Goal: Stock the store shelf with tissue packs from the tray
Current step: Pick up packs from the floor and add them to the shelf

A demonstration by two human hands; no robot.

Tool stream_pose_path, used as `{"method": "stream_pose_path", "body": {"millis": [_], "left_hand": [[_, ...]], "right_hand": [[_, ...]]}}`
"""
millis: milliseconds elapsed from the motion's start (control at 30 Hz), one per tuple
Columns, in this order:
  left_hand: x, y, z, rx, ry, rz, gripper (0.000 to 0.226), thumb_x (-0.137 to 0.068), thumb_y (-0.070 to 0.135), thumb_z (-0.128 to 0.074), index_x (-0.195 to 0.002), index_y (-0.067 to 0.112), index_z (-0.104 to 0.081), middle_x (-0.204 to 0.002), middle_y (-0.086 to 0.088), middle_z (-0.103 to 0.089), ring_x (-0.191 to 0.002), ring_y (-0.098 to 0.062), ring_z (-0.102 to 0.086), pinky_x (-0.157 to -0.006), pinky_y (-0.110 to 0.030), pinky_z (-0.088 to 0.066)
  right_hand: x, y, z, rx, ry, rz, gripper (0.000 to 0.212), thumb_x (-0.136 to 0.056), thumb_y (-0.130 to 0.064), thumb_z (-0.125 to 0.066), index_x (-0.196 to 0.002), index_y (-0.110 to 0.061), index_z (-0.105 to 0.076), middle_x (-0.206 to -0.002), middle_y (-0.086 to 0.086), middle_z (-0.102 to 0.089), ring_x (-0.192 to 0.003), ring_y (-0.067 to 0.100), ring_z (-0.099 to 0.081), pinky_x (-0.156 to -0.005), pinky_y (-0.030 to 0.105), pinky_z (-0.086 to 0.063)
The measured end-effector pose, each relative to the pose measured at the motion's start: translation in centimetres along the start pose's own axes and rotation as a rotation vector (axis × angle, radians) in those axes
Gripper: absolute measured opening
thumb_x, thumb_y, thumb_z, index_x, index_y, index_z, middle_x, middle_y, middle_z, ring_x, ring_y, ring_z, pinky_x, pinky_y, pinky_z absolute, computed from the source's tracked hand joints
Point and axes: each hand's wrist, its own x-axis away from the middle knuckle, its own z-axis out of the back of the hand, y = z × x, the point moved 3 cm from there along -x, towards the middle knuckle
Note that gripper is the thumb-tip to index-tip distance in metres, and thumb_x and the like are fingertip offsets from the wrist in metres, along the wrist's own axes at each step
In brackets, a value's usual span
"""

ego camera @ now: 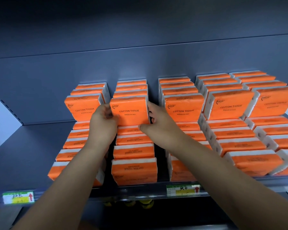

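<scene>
An orange tissue pack marked COTTON TISSUE stands upright at the front of the upper layer in the second column from the left. My left hand grips its left edge, thumb on the front face. My right hand holds its right edge, fingers curled behind it and thumb under its lower corner. Several matching orange packs fill the grey shelf in two layers across several columns. The tray is not in view.
Bare grey shelf floor lies to the left of the packs. The shelf's front rail carries two price labels. Yellow-capped items show on the level below. The grey back panel rises behind the stacks.
</scene>
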Motion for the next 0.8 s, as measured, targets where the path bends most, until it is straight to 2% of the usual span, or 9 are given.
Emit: {"method": "stream_pose_path", "body": {"millis": [100,167,233,300,433,500,567,667,800], "left_hand": [[0.0,-0.1,0.2,-0.026,0.013,0.011,0.027,-0.097,0.001,-0.061,-0.117,0.018,-0.069,-0.103,0.011,-0.073,-0.086,0.013,-0.066,-0.073,-0.011,-0.049],[-0.1,-0.2,0.2,-0.029,0.017,0.008,0.026,-0.097,0.001,-0.062,-0.116,0.017,-0.069,-0.103,0.011,-0.072,-0.087,0.012,-0.065,-0.072,-0.010,-0.048],[-0.1,-0.3,0.2,-0.017,0.023,0.016,0.026,-0.096,0.001,-0.063,-0.115,0.017,-0.070,-0.103,0.009,-0.072,-0.091,0.006,-0.067,-0.076,-0.016,-0.049],[-0.2,-0.4,0.2,-0.011,0.031,0.018,0.026,-0.095,0.000,-0.064,-0.114,0.018,-0.070,-0.103,0.007,-0.073,-0.092,0.003,-0.067,-0.077,-0.017,-0.049],[0.0,-0.2,0.3,-0.036,0.056,-0.023,0.025,-0.094,0.001,-0.065,-0.108,0.020,-0.072,-0.096,0.010,-0.072,-0.086,0.006,-0.066,-0.078,-0.016,-0.048],[0.3,0.3,0.2,-0.096,0.071,-0.093,0.023,-0.094,-0.001,-0.065,-0.103,0.020,-0.071,-0.091,0.013,-0.070,-0.082,0.012,-0.063,-0.075,-0.007,-0.045],[0.5,0.6,0.1,-0.128,0.073,-0.131,0.024,-0.093,-0.002,-0.064,-0.100,0.020,-0.070,-0.089,0.014,-0.069,-0.079,0.014,-0.062,-0.071,-0.002,-0.042],[0.5,0.5,0.2,-0.142,0.074,-0.100,0.023,-0.094,0.001,-0.062,-0.098,0.021,-0.072,-0.089,0.013,-0.072,-0.078,0.010,-0.064,-0.069,-0.007,-0.045],[0.3,0.6,0.7,-0.122,0.096,-0.042,0.025,-0.094,0.001,-0.062,-0.097,0.022,-0.075,-0.088,0.010,-0.074,-0.076,0.008,-0.066,-0.071,-0.017,-0.047]], "right_hand": [[0.1,0.1,0.0,0.006,-0.001,0.009,0.058,-0.079,-0.030,-0.064,-0.134,-0.043,-0.053,-0.132,-0.005,-0.053,-0.120,0.011,-0.056,-0.103,0.038,-0.052],[0.2,0.2,0.3,0.008,0.014,0.021,0.053,-0.082,-0.026,-0.065,-0.132,-0.041,-0.056,-0.130,-0.005,-0.057,-0.117,0.008,-0.058,-0.099,0.032,-0.052],[0.3,0.4,0.6,-0.025,0.014,0.023,0.047,-0.088,-0.016,-0.065,-0.129,-0.039,-0.057,-0.122,-0.011,-0.064,-0.107,0.001,-0.061,-0.085,0.017,-0.052],[0.6,0.4,0.8,-0.062,0.027,0.020,0.049,-0.092,-0.012,-0.066,-0.130,-0.038,-0.052,-0.113,-0.019,-0.065,-0.096,-0.006,-0.062,-0.077,0.015,-0.051],[0.9,0.3,0.9,-0.095,0.044,-0.018,0.067,-0.093,-0.016,-0.068,-0.150,-0.029,-0.037,-0.115,-0.019,-0.062,-0.091,-0.001,-0.064,-0.083,0.026,-0.058],[0.9,0.3,1.1,-0.084,0.063,-0.014,0.064,-0.092,-0.016,-0.068,-0.147,-0.030,-0.040,-0.108,-0.019,-0.063,-0.093,0.000,-0.065,-0.084,0.027,-0.058],[0.8,0.3,1.1,-0.063,0.098,0.003,0.060,-0.090,-0.018,-0.068,-0.144,-0.031,-0.044,-0.119,-0.016,-0.061,-0.105,0.003,-0.063,-0.092,0.030,-0.056],[0.6,0.4,1.1,-0.025,0.093,0.015,0.063,-0.090,-0.025,-0.068,-0.148,-0.032,-0.044,-0.135,-0.009,-0.055,-0.124,0.011,-0.056,-0.106,0.040,-0.050],[0.8,0.2,1.4,0.020,0.085,0.068,0.057,-0.099,-0.026,-0.067,-0.152,-0.024,-0.047,-0.141,-0.004,-0.056,-0.128,0.013,-0.055,-0.110,0.036,-0.046]]}}
